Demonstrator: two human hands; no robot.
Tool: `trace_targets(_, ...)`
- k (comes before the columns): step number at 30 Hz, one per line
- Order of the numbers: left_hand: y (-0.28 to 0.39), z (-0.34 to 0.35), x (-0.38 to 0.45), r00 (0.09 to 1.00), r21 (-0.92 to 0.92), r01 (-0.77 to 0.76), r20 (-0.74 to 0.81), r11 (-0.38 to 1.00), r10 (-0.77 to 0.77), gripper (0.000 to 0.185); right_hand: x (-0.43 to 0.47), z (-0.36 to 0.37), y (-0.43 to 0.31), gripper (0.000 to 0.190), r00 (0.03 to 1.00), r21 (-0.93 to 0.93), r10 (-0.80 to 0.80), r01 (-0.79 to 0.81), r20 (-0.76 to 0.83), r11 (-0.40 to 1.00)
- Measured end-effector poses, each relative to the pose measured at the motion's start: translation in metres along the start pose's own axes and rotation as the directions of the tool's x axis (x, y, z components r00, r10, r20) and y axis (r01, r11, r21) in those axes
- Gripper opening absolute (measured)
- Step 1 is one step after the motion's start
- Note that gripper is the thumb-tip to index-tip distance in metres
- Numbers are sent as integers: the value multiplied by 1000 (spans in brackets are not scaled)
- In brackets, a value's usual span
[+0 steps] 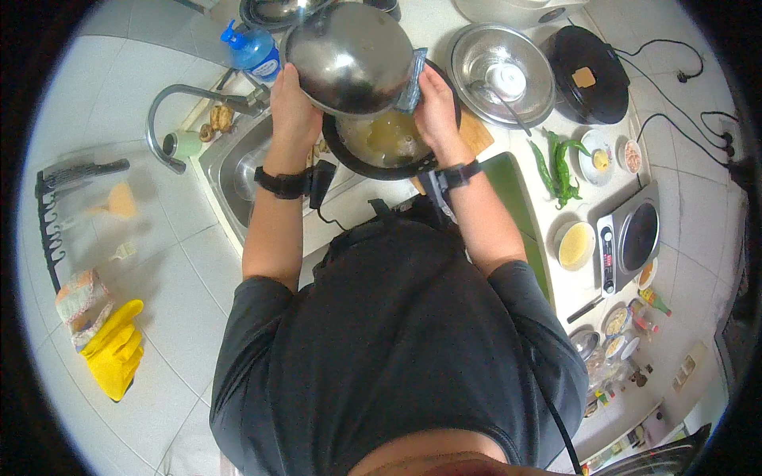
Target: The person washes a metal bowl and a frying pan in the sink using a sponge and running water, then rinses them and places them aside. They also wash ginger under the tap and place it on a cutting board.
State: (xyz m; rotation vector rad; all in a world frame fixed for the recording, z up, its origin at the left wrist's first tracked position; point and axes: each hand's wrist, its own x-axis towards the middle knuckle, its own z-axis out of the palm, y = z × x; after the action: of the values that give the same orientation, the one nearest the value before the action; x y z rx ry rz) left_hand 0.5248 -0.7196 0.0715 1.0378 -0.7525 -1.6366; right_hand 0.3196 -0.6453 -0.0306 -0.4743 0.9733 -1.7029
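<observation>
Between my two hands a round stainless steel bowl (351, 62) is held up, partly covering a wide black-rimmed pan (360, 171). Yellowish liquid (390, 137) lies in that pan. My left hand (294, 113) grips the bowl's left rim. A folded blue cloth (412, 86) sits between the bowl's right edge and my right hand (437, 110), which presses it there. Part of a wooden board (474, 135) shows beside the pan. Whether the bowl has anything in it I cannot tell.
Left of the pan is a steel sink (229, 172) with a curved faucet (178, 92) and a blue pump bottle (253, 50). To the right stand a large metal basin (500, 74) with a spoon, green peppers (559, 166), a yellow-filled bowl (575, 245) and an electric hotplate (631, 238).
</observation>
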Motion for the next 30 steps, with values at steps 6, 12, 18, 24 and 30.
trace_targets(6, -2, -16, 6, 989, 636, -112, 146, 764, 24, 35, 30, -2, -41, 39, 979, -235, 125, -85, 160, 968)
trace_targets(12, -15, -2, 13, 979, 618, -170, 198, 768, 57, 43, 4, 34, -44, 32, 823, -652, -328, 568, 463, 503)
trace_targets(18, -3, -10, 24, 996, 378, -60, -43, 924, 82, 37, -26, 25, -11, 20, 805, -684, -412, 586, 428, 434)
trace_targets(24, 14, -39, 20, 995, 413, -101, 27, 905, 99, 36, -20, -33, 6, 20, 977, -787, -184, 199, 111, 584)
trace_targets(30, 21, -42, 16, 933, 676, -350, 317, 649, 172, 37, 4, -29, -31, 34, 973, -468, -197, 121, -118, 876)
